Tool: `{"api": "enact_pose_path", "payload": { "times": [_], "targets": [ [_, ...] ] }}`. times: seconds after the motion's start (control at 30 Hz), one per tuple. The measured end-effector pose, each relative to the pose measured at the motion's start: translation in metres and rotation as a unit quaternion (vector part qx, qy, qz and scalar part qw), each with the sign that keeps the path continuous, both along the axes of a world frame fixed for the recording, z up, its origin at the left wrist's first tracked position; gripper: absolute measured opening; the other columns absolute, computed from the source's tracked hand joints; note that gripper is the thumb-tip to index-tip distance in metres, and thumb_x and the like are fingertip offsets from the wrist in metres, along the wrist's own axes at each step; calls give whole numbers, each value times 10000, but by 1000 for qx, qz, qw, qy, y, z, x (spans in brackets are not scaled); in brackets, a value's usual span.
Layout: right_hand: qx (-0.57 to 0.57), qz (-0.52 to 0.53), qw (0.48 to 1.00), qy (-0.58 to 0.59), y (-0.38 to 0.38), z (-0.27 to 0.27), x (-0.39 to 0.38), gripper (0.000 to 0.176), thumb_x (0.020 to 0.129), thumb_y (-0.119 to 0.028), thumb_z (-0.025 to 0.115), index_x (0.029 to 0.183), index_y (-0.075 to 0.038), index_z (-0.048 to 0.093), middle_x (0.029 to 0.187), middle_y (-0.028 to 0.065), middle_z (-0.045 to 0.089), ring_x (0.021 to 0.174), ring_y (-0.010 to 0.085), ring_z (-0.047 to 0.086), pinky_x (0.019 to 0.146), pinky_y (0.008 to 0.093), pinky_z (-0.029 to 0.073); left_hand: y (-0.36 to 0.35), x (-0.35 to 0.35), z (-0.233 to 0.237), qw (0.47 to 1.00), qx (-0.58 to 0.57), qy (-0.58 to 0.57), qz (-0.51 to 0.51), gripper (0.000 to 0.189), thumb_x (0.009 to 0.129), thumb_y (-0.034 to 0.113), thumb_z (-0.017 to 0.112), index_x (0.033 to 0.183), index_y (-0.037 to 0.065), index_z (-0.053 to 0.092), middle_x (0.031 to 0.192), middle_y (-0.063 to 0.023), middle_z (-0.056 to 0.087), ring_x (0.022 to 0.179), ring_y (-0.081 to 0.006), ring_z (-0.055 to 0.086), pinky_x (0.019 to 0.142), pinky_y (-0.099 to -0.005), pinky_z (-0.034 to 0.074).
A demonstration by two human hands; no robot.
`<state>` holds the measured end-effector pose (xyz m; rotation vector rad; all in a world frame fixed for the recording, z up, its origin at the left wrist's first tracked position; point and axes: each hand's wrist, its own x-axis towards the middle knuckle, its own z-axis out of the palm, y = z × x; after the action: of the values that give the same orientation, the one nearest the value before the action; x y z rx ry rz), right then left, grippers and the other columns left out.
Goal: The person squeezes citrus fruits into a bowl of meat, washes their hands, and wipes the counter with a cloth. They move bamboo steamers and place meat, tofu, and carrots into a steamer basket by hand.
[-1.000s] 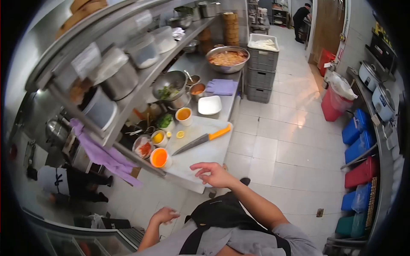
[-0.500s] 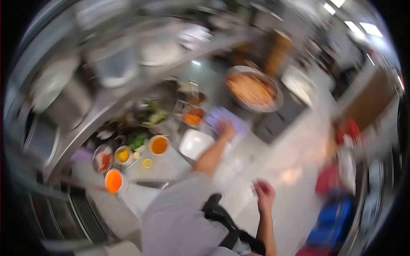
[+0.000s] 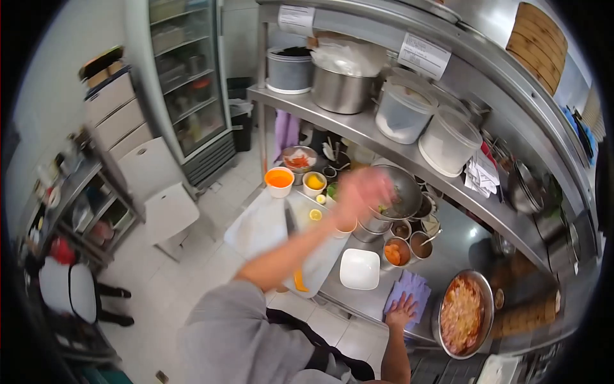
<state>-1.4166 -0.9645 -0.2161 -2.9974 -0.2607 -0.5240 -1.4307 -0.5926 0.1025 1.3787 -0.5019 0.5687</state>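
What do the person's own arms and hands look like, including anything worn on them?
The left arm is bare below a short grey sleeve; the right forearm is bare too. The left hand is too motion-blurred for detail; the right hand wears no glove, and no watch shows. A black strap crosses the grey shirt.
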Motion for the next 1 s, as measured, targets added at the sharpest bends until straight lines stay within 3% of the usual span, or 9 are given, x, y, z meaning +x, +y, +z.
{"api": "enact_pose_path", "payload": {
  "times": [0.1,0.2,0.27,0.33,0.37,0.47,0.57,0.67,1.0],
  "targets": [
    [73,-74,987,124,3,23,17,468,813,-362,531,1227,-150,477,1334,174,380,1258,373,300,946,608,275,131,16,110,947,-229,-132,182,98,806,88,595,865,55,525,807,-75,570,628,-191,585,558,-344,535],
    [-47,10,917,396,11,131,44,430,764,-370,593,1097,-99,590,1174,198,540,1117,344,496,906,504,393,229,40,169,921,-333,20,202,280,795,141,631,1016,43,489,1036,-131,493,1095,-303,437,803,-512,482],
    [245,142,948,145,44,202,50,448,714,-293,678,1043,3,609,1063,198,605,949,324,607,836,432,470,241,32,191,935,-303,31,179,337,802,157,638,1061,11,479,1129,-120,448,1172,-332,333,882,-548,401],
    [475,339,812,25,110,319,40,369,788,-129,648,1114,20,562,1031,135,625,923,197,616,722,291,506,239,31,204,939,-269,37,209,270,799,166,651,995,29,526,1074,-95,482,1143,-300,373,904,-535,365],
    [610,305,711,173,138,391,21,426,810,-115,627,1197,7,496,1004,113,629,923,193,619,625,251,505,239,30,209,939,-260,76,214,253,797,167,655,983,39,541,1058,-82,499,1129,-277,395,907,-529,354],
    [740,381,522,185,225,497,49,796,833,-192,627,1376,51,98,1090,207,559,911,282,623,672,312,513,228,34,216,939,-199,142,241,244,813,170,638,1013,58,554,1018,-53,565,1029,-227,503,857,-473,399],
    [792,402,394,238,291,532,99,575,806,-181,664,1195,81,331,1018,178,549,882,322,609,615,341,504,184,37,195,968,-198,22,154,227,847,150,591,1052,71,535,1004,-55,601,877,-204,578,703,-402,469],
    [824,341,434,128,274,528,87,126,828,-73,595,869,26,529,733,101,591,580,182,604,462,283,479,95,44,174,988,-151,19,26,242,860,139,569,1090,81,520,1018,-53,604,838,-200,595,641,-383,477],
    [817,181,511,-198,149,530,125,80,756,-64,608,755,12,583,573,57,555,416,151,529,370,292,405,-66,91,212,996,-83,38,-10,225,832,120,605,991,-24,537,871,-138,632,620,-279,645,420,-294,468]
  ]
}}
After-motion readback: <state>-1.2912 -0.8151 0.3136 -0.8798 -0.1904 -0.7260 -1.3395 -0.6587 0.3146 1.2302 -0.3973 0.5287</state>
